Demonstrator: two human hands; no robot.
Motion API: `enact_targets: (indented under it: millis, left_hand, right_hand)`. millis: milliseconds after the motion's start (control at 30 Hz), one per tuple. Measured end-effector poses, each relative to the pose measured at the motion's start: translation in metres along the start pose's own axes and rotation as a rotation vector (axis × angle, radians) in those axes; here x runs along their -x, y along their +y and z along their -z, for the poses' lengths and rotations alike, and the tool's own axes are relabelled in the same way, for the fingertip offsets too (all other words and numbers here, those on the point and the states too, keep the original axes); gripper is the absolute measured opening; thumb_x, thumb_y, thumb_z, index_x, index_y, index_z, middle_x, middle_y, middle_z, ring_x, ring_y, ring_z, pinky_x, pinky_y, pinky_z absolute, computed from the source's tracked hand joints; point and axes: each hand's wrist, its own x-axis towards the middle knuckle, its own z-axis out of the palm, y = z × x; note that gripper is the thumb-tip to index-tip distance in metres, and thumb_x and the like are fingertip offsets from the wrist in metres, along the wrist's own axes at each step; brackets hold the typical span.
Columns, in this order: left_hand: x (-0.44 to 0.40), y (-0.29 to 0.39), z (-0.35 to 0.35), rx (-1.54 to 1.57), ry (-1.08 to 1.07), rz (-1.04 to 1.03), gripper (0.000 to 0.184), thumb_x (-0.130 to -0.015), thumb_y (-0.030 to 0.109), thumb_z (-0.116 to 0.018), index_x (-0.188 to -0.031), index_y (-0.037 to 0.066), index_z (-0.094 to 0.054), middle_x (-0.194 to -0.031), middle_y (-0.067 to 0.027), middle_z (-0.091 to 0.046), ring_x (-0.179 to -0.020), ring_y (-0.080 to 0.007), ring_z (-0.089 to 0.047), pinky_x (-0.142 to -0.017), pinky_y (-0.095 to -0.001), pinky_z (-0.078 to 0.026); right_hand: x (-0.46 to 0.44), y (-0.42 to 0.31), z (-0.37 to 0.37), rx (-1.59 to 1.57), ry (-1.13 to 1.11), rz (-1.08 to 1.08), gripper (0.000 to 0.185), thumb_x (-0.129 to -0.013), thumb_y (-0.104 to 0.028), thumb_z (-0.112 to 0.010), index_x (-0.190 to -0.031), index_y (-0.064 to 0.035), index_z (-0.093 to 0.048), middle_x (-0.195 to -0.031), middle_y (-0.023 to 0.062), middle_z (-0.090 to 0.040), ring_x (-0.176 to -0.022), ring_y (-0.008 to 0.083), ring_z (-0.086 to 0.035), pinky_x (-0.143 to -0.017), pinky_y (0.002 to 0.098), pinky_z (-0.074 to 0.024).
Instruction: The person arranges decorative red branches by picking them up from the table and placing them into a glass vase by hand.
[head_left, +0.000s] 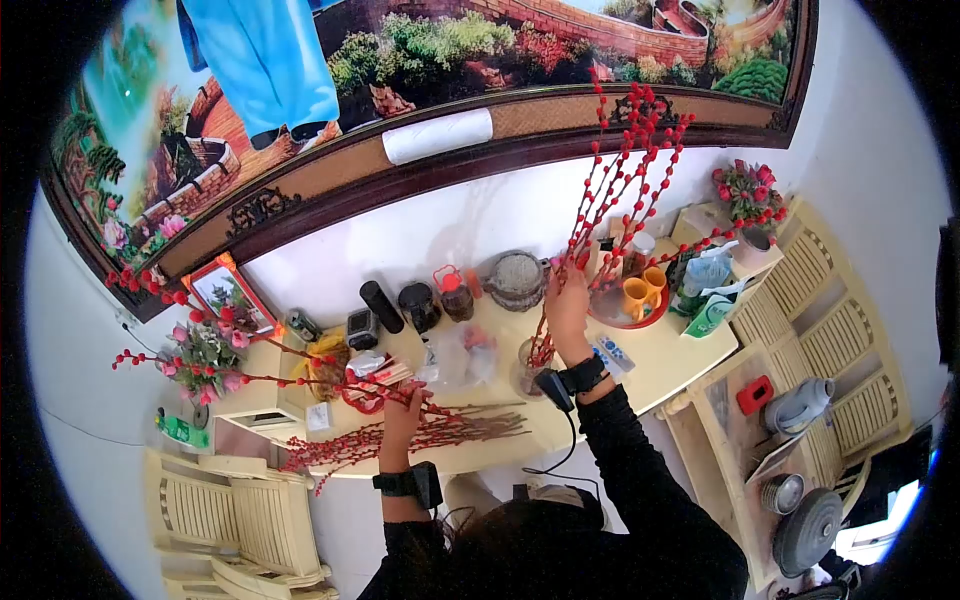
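My right hand (568, 308) is closed around several upright red berry branches (620, 185). Their lower stems run down into a clear glass vase (527, 372) near the table's front edge. Farther left, my left hand (402, 420) is closed on a red berry branch (262, 378), whose berried twigs spread out toward the left. Below and around that hand, a loose pile of berry branches (450, 428) lies along the front of the cream table (480, 458). The fingertips of both hands are partly hidden by stems.
Behind the vase stand a stone-like round pot (515, 280), a red-lidded jar (454, 296) and a black cylinder (381, 306). Orange mugs (640, 297) sit on a red tray at right. A large framed picture (440, 60) hangs above; slatted chairs (235, 520) flank the table.
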Motion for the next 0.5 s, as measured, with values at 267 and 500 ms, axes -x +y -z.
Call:
enact_targets:
  millis: [267,500]
  left_hand:
    - [-0.004,-0.003,-0.006,-0.133,-0.025,-0.030,0.020,-0.083,0.014,-0.047,-0.094,-0.001,-0.055,-0.074,-0.0066,-0.060,-0.053,-0.0098,-0.051,-0.041,-0.0221,-0.040]
    - [-0.012,0.010,-0.049,-0.366,-0.181,-0.119,0.020,-0.079,0.017,-0.051,-0.092,0.002,-0.057,-0.064,-0.0096,-0.059,-0.056,-0.0178,-0.058,-0.052,-0.0282,-0.045]
  right_hand:
    - [0.012,0.004,0.005,-0.381,-0.018,-0.044,0.033,-0.074,0.002,-0.051,-0.105,0.0026,-0.039,-0.088,0.0135,-0.048,-0.075,0.0199,-0.051,-0.064,0.0263,-0.0421]
    - [0.057,-0.081,0.055,-0.573,-0.774,0.094,0.031,-0.073,-0.005,-0.057,-0.103,-0.0022,-0.049,-0.087,0.0111,-0.051,-0.069,0.0183,-0.052,-0.062,0.0270,-0.0421]
